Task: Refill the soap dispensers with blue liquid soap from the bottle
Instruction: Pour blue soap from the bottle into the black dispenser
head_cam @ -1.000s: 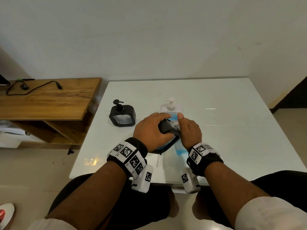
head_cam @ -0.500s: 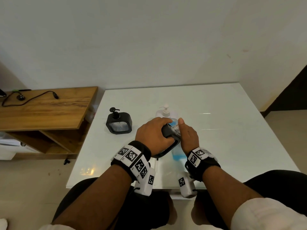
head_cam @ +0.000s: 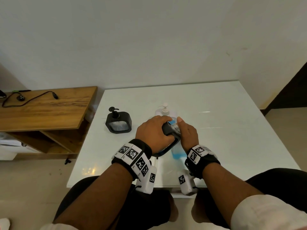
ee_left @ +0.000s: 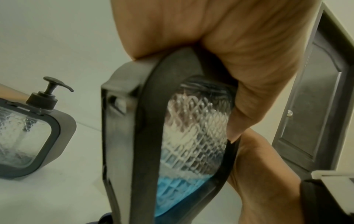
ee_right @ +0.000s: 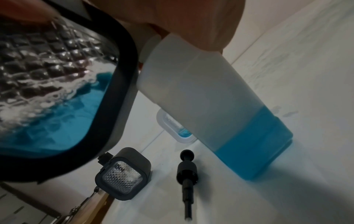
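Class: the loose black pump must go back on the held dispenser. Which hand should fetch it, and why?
Probably right. The left hand grips the tilted dispenser; the right hand holds only the standing bottle, and the pump lies beside it.

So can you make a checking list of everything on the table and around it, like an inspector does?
Surface: white table, glossy.
Job's things: black dispenser tilted, part-filled blue; soap bottle upright, blue low down; second black dispenser standing apart; white dispenser behind.
Clutter: loose black pump lying on table.
Grippers: left hand grips tilted dispenser; right hand holds bottle top.
Cables: black cable on wooden shelf.
Surroundings: plain wall, dark door.
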{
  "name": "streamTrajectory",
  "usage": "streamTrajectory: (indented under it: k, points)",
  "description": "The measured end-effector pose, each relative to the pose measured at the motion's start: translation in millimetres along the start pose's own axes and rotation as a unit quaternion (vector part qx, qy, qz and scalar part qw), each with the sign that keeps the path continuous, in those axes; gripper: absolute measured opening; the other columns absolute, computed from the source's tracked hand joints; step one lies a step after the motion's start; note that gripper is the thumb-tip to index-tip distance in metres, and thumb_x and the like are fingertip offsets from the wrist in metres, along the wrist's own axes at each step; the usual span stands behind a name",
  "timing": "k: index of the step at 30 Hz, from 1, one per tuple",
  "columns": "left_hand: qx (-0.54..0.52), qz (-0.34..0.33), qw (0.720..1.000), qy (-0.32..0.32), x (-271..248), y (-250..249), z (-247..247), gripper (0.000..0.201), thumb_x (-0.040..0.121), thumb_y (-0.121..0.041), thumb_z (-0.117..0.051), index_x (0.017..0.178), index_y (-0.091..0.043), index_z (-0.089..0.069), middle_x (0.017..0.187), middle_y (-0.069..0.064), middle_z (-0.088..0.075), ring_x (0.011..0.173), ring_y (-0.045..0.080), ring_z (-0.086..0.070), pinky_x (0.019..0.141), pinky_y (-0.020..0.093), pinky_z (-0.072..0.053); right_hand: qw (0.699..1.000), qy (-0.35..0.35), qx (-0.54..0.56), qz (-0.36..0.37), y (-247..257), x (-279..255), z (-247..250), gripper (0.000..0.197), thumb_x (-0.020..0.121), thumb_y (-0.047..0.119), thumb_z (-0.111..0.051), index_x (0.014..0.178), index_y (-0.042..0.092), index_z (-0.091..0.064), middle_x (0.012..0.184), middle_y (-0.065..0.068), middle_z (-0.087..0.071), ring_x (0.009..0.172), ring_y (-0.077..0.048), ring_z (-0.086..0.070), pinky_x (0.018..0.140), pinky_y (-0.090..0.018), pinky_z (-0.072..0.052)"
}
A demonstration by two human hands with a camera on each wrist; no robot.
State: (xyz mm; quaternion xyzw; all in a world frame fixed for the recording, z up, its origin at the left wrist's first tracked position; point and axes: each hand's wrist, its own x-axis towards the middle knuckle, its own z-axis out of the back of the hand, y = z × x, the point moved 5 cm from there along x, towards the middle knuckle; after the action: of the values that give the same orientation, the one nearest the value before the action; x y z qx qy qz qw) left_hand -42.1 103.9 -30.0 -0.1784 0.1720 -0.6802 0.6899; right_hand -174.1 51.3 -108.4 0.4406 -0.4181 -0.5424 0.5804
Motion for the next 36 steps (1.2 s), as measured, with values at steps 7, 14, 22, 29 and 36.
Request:
streamTrajectory:
  k: [7, 14, 22, 29, 36]
  points:
    - [0.012, -0.001, 1.0, 0.003, -0.8, -3.3, 0.3, 0.055, 0.078, -0.041, -0.067, 0.131, -0.037, -0.051, 0.13, -0.011, -0.057, 0.113, 0.014, -0.056, 0.095, 0.031, -0.045, 1.0, -0.008, -0.003, -0.004, 1.8, -1.4, 0.2, 0.057, 0.106, 0.038, -0.041, 0.053, 0.017, -0.046, 0.055, -0.001, -0.052, 0.053, -0.014, -0.044, 0.061, -0.032, -0.038]
    - [0.006, 0.006, 1.0, -0.003, 1.3, -1.3, 0.2, 0.054, 0.077, -0.041, -0.068, 0.129, -0.038, -0.052, 0.129, -0.011, -0.058, 0.112, 0.014, -0.057, 0.095, 0.031, -0.045, 1.0, -0.01, 0.022, -0.015, -1.8, 0.1, -1.8, 0.054, 0.103, 0.043, -0.043, 0.055, 0.021, -0.053, 0.058, 0.001, -0.057, 0.057, -0.015, -0.049, 0.064, -0.034, -0.042]
    - [0.007, 0.003, 1.0, -0.004, 0.0, -0.2, -0.4, 0.054, 0.078, -0.043, -0.068, 0.129, -0.037, -0.052, 0.129, -0.011, -0.058, 0.112, 0.013, -0.057, 0.095, 0.031, -0.046, 1.0, 0.008, 0.018, -0.018, -0.6, -2.4, -2.0, 0.055, 0.104, 0.047, -0.04, 0.057, 0.022, -0.055, 0.061, 0.003, -0.06, 0.056, -0.007, -0.052, 0.063, -0.024, -0.042]
    - [0.005, 0.002, 1.0, -0.001, -0.7, -1.2, -0.6, 0.055, 0.077, -0.041, -0.068, 0.129, -0.036, -0.053, 0.128, -0.011, -0.058, 0.111, 0.013, -0.057, 0.095, 0.032, -0.046, 0.999, -0.016, 0.034, -0.016, -2.9, 1.3, -2.5, 0.051, 0.097, 0.046, -0.046, 0.052, 0.021, -0.051, 0.054, 0.001, -0.054, 0.055, -0.016, -0.048, 0.063, -0.035, -0.041]
    - [-0.002, 0.005, 1.0, -0.002, -0.3, -0.1, -0.3, 0.054, 0.077, -0.041, -0.068, 0.129, -0.036, -0.053, 0.128, -0.01, -0.058, 0.111, 0.013, -0.057, 0.095, 0.033, -0.047, 1.0, 0.015, 0.023, -0.001, -0.7, -2.6, -1.5, 0.056, 0.104, 0.046, -0.039, 0.057, 0.021, -0.055, 0.06, 0.002, -0.059, 0.051, -0.001, -0.051, 0.058, -0.014, -0.041]
